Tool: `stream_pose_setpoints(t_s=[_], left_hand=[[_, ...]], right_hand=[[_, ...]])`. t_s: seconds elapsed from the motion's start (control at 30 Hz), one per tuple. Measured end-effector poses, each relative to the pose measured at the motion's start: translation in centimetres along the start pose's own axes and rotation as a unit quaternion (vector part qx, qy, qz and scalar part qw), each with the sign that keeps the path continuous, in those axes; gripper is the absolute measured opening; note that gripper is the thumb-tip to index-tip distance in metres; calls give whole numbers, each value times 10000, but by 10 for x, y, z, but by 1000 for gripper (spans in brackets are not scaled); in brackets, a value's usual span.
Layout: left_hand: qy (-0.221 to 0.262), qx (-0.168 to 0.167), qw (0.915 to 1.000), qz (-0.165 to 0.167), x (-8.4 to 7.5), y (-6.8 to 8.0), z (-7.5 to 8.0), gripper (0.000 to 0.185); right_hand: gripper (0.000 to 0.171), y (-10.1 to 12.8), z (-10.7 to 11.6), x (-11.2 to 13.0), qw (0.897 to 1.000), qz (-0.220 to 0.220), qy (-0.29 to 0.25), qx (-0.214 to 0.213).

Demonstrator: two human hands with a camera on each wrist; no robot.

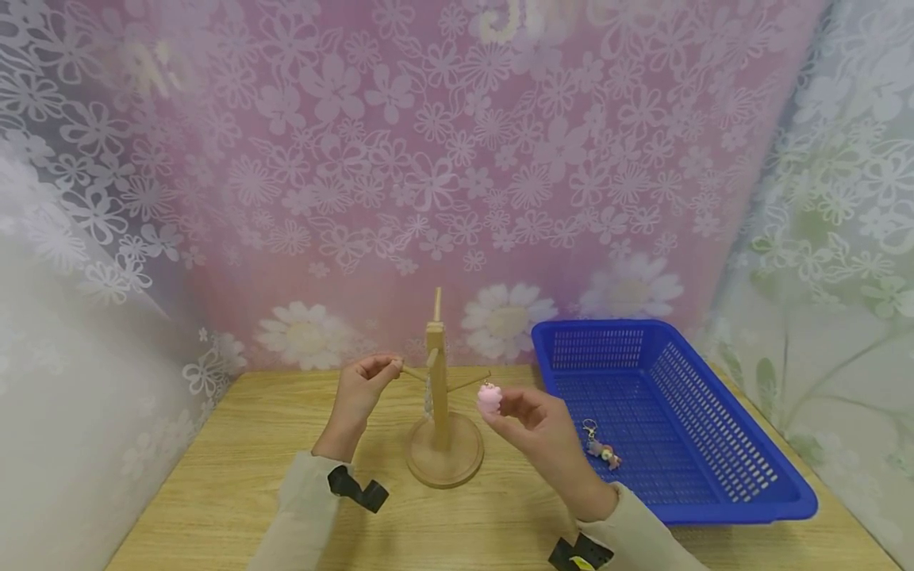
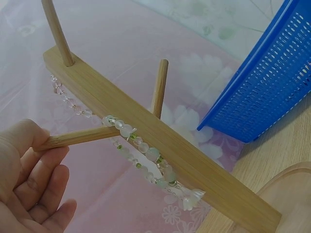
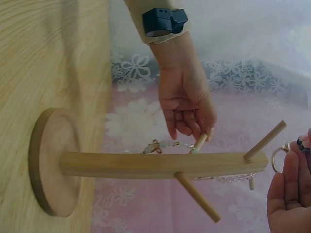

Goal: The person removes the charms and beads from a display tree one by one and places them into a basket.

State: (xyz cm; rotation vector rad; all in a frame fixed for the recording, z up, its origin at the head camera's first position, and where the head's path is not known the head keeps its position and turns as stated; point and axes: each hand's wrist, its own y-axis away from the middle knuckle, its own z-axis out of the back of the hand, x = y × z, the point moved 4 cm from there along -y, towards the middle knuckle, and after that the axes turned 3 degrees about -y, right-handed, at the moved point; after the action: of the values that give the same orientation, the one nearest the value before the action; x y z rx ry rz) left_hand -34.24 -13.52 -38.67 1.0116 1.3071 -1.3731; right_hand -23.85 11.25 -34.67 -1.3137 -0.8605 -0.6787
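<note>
A wooden jewelry stand (image 1: 440, 396) with a round base and several pegs stands upright on the table. My left hand (image 1: 360, 400) pinches the tip of its left peg (image 2: 80, 137) between thumb and fingers. From that peg hangs a green and white beaded bracelet (image 2: 153, 154) with a pale flower-like charm. A second bracelet of clear pinkish beads (image 2: 70, 102) hangs behind the post. My right hand (image 1: 546, 432) holds a pink keychain (image 1: 489, 399) by its charm, close to the right peg (image 1: 467, 384). Its gold ring (image 3: 275, 160) points toward the stand in the right wrist view.
At the right, a blue plastic basket (image 1: 721, 396) with perforated walls sits on the wooden table (image 1: 236, 452). Inside it lies another keychain (image 1: 603, 454) with a small figure and a metal clasp. A pink floral curtain (image 1: 428, 159) rises behind the table.
</note>
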Motion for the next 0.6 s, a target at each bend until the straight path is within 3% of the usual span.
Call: stream_pose_setpoints(t_s=[0.43, 0.6], left_hand=[[79, -12, 10000, 24, 1, 0, 1, 23], [86, 13, 10000, 37, 1, -1, 0, 24]], right_hand=[[20, 10, 31, -4, 9980, -548, 220, 225], [24, 12, 48, -7, 9949, -944, 307, 159]])
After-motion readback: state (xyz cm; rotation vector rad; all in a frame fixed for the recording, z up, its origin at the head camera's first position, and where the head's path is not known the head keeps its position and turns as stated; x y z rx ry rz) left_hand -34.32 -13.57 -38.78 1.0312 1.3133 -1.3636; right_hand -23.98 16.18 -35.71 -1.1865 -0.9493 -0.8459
